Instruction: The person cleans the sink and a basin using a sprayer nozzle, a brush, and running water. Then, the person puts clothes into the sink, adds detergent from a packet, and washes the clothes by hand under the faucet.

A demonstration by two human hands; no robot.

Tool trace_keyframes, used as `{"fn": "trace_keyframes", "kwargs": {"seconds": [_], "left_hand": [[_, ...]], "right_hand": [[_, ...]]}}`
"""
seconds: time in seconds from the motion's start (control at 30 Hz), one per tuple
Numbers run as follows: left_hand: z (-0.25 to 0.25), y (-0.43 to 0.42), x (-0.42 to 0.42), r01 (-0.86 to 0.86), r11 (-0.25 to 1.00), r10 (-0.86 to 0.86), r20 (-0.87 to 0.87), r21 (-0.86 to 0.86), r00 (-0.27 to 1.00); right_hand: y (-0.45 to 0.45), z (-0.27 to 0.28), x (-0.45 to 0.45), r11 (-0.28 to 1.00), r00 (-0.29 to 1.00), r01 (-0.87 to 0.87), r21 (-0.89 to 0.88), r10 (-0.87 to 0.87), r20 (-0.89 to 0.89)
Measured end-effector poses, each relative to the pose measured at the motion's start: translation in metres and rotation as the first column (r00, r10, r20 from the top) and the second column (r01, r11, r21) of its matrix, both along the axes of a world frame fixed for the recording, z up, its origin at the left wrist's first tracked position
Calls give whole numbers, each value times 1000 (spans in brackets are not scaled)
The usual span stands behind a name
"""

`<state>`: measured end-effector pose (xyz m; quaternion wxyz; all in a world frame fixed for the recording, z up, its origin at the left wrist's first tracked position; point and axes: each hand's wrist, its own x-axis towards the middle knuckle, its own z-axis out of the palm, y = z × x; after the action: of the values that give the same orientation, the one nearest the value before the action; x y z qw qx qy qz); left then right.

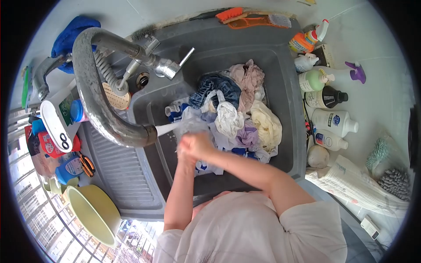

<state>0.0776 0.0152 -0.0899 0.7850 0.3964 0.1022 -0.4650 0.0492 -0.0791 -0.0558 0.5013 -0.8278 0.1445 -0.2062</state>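
Note:
Both my hands are pressed together over the grey sink, just below the running water point(167, 129). My right hand point(200, 145) is closed and lies across my left hand point(186, 153), also closed. Motion blur and spray hide what is between them. Directly beyond the hands is a blurred whitish cloth point(191, 119). Heaped wet laundry fills the middle of the basin: dark blue denim point(218, 85), a pink garment point(248, 81), a bunched white cloth point(228, 120), a cream garment point(265, 126) and a purple one point(247, 135).
A curved metal faucet point(94, 98) arches over the left side of the sink point(287, 83). Several bottles, including a white one point(335, 122), line the right edge. A yellow-green basin point(94, 215) stands at lower left, near orange-handled scissors point(87, 164). Brushes point(258, 22) lie along the back.

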Motion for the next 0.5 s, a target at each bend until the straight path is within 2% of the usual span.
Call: {"fn": "trace_keyframes", "kwargs": {"seconds": [0.07, 0.1, 0.13, 0.17, 0.2, 0.23, 0.27, 0.3, 0.33, 0.37, 0.4, 0.43, 0.47, 0.5], "left_hand": [[26, -34, -11, -31, 963, 116, -308, 269, 944], [36, -42, -10, -17, 966, 92, -284, 257, 954], [7, -31, -5, -17, 968, 90, -281, 251, 955], [-48, -8, 2, 5, 960, -86, -275, -280, 958], [-78, 7, 1, 24, 686, -230, -186, -727, 955], [-36, 4, -1, 74, 920, -86, -14, -385, 996], [-5, -6, -7, 67, 922, -81, -21, -381, 996], [18, -25, -9, 23, 998, -36, -213, -65, 976], [27, -39, -9, 32, 966, 69, -371, 258, 926], [14, -38, -12, -42, 982, 111, -377, 186, 920], [-18, -21, -15, -38, 981, 109, -378, 191, 919], [-65, 3, -16, -18, 989, -36, -369, -144, 929], [-90, 18, -16, 5, 886, -168, -312, -464, 935], [-44, 19, -11, 184, 967, -143, 223, -176, 964]], "right_hand": [[-31, -36, 11, 985, 911, 171, -29, -169, -377], [-35, -29, 4, 979, 903, 190, -74, -204, -379], [-31, -16, 2, 978, 904, 191, -80, -207, -375], [-18, 3, -6, 996, 940, 87, -21, -89, -328], [-3, 19, -17, 999, 959, -23, 41, 33, -282], [6, 26, -26, 986, 960, -137, 100, 157, -231], [1, 20, -27, 984, 958, -141, 105, 162, -237], [-16, 3, -18, 1000, 968, -5, 28, 12, -249], [-33, -15, -8, 990, 959, 131, -53, -140, -246], [-43, -22, -1, 969, 936, 180, -167, -221, -274], [-33, -23, -8, 969, 935, 184, -162, -224, -276], [-19, -6, -17, 984, 985, 111, -141, -128, -116], [-3, 6, -26, 990, 998, 31, -135, -24, 50], [26, -16, -35, 857, 967, -248, -452, 189, -172]]}}
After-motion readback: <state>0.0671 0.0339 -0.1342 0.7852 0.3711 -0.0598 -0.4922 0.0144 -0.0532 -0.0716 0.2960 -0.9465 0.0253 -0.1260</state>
